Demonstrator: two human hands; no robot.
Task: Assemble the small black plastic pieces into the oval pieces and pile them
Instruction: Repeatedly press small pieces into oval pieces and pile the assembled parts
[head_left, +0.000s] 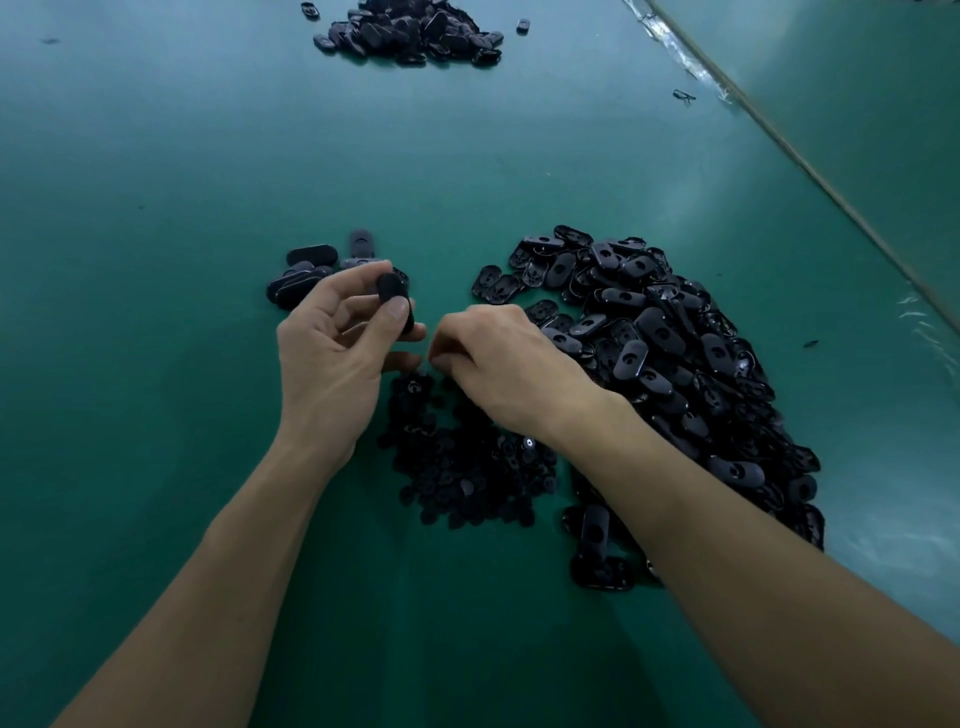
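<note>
My left hand (332, 348) holds a black oval piece (393, 296) upright between thumb and fingers, above the green table. My right hand (493, 358) is curled with its fingertips down at the top edge of a heap of small black plastic pieces (457, 467); whether it pinches one is hidden. A large heap of oval pieces (665, 364) lies to the right of my right hand. A small pile of oval pieces (306, 275) sits just behind my left hand.
Another heap of black pieces (415, 31) lies at the far end of the green table (156, 208). A seam or table edge (810, 171) runs diagonally at the right. A few stray bits (683, 95) lie near it.
</note>
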